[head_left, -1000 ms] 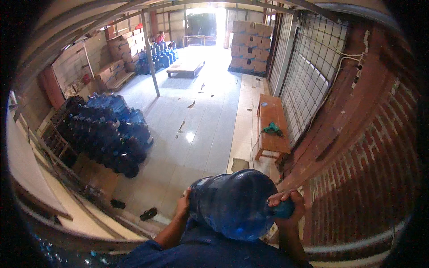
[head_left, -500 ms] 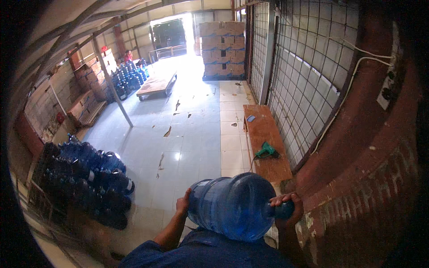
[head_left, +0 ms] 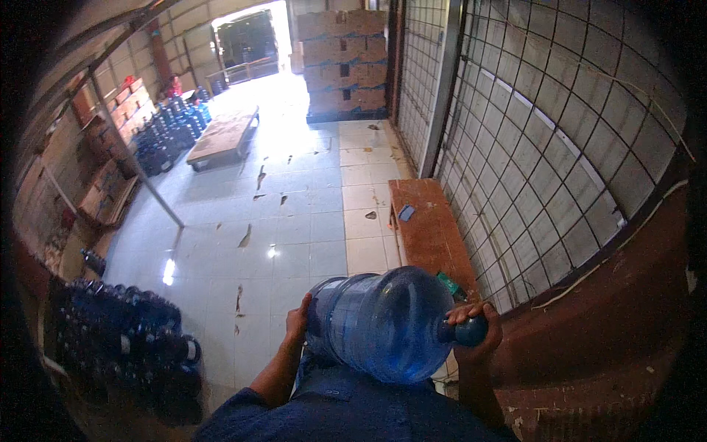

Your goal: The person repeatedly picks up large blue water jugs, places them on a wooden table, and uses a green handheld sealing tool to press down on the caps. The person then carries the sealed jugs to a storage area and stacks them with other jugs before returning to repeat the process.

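A large clear-blue water jug (head_left: pixel 390 324) lies on its side across the front of my body, its neck and dark cap (head_left: pixel 471 331) pointing right. My left hand (head_left: pixel 297 318) presses against the jug's base end, thumb up and the other fingers hidden by the jug. Around the neck, just behind the cap, my right hand (head_left: pixel 480 324) has its fingers wrapped. Just beyond the jug stands a reddish-brown wooden bench (head_left: pixel 431 228), with a green heat-gun-like tool (head_left: pixel 451 286) on it, partly covered by the jug, and a small blue-grey flat item (head_left: pixel 406 213).
Several blue jugs (head_left: pixel 132 339) are piled at the lower left. More jugs stand farther back beside a low wooden platform (head_left: pixel 224 136). Stacked cartons (head_left: pixel 345 66) rise at the far end. A wire-grid wall (head_left: pixel 530 147) runs along the right. The tiled floor (head_left: pixel 294 221) has damaged patches.
My view has moved forward and swung right, bringing the bench and cartons nearer. The jug stays in both hands and now overlaps the green tool.
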The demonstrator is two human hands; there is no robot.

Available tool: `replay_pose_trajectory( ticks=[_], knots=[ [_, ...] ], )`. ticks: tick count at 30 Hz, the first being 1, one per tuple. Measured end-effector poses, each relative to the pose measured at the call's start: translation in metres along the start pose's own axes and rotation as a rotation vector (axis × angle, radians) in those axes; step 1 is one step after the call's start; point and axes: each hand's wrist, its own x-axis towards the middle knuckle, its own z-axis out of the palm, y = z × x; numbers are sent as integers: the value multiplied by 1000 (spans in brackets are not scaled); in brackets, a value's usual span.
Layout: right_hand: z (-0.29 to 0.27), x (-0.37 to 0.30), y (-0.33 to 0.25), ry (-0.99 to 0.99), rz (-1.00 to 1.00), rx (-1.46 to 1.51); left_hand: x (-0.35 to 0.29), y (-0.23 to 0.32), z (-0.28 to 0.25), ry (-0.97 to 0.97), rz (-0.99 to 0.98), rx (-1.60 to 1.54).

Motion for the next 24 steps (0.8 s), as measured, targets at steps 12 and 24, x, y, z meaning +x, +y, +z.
replay_pose_trajectory(
  ticks=[12, 24],
  knots=[
    [-6, 175, 99, 679, -440, 33, 296, 210, 211, -415, 106, 480],
    [-137, 213, 209, 1201, -878, 77, 316, 316, 538, -1014, 689, 1394]
  ],
)
